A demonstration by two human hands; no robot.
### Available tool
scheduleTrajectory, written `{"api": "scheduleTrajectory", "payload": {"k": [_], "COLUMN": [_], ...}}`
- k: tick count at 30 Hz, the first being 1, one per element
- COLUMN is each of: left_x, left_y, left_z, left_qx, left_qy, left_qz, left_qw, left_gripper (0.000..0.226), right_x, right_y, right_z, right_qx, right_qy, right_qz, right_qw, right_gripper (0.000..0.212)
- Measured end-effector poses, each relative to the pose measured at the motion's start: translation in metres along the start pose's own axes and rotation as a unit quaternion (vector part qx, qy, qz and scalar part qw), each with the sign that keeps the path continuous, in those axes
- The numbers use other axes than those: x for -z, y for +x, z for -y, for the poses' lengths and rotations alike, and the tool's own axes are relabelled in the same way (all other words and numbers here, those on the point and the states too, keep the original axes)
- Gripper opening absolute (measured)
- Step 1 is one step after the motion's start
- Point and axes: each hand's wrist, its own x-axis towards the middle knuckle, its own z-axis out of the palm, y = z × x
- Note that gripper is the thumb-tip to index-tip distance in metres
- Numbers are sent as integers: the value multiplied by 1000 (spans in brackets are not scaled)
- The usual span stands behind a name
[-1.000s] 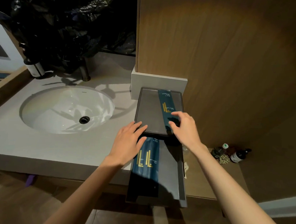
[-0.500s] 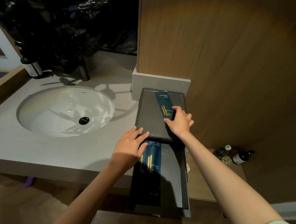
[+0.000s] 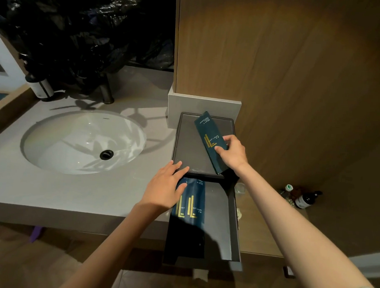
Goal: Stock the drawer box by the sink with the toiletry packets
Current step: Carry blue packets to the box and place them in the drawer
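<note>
Here, my right hand (image 3: 233, 153) pinches a dark blue toiletry packet (image 3: 208, 136) near its lower end, thumb on the printed face and fingers curled behind it. The packet lies slanted across the dark, rimmed top of the drawer box (image 3: 189, 143), which sits on the counter (image 3: 48, 190) just right of the sink (image 3: 84, 142). My left hand (image 3: 166, 191) lies flat, its straight fingers on the box's front edge, holding nothing. Below it the drawer (image 3: 229, 224) stands pulled out toward me, with two matching packets (image 3: 190, 206) side by side along its left wall.

To do this step well, I judge I should lift the packet clear of the top's rim, bring it toward me, and lay it flat in the bare right part of the drawer, parallel to the others. My left hand can steady the box meanwhile. Room is tight on the right, where a wooden wall (image 3: 299, 83) stands close beside my wrist. The space toward me is open.
</note>
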Motion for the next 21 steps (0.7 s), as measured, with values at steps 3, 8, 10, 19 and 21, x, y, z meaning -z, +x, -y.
{"api": "scheduleTrajectory", "payload": {"k": [3, 8, 10, 19, 21], "left_x": [-1, -20, -28, -42, -44], "left_y": [-10, -36, -45, -53, -53], "left_z": [-6, -14, -15, -26, -26], "left_qx": [9, -25, -37, -35, -37], "left_qy": [-40, -36, -18, 129, 147], "left_qz": [-36, -120, -96, 62, 69], "left_qw": [999, 992, 995, 989, 986], "left_gripper": [51, 38, 36, 58, 59], "right_x": [15, 39, 44, 56, 57], "right_y": [-21, -86, -113, -187, -192], "right_z": [0, -14, -25, -57, -59], "right_qx": [12, 12, 2, -102, -119], "right_qy": [70, 160, 175, 175, 160], "right_qz": [-3, 26, 45, 138, 151], "right_qw": [997, 987, 984, 970, 968], "right_gripper": [16, 9, 7, 12, 18]}}
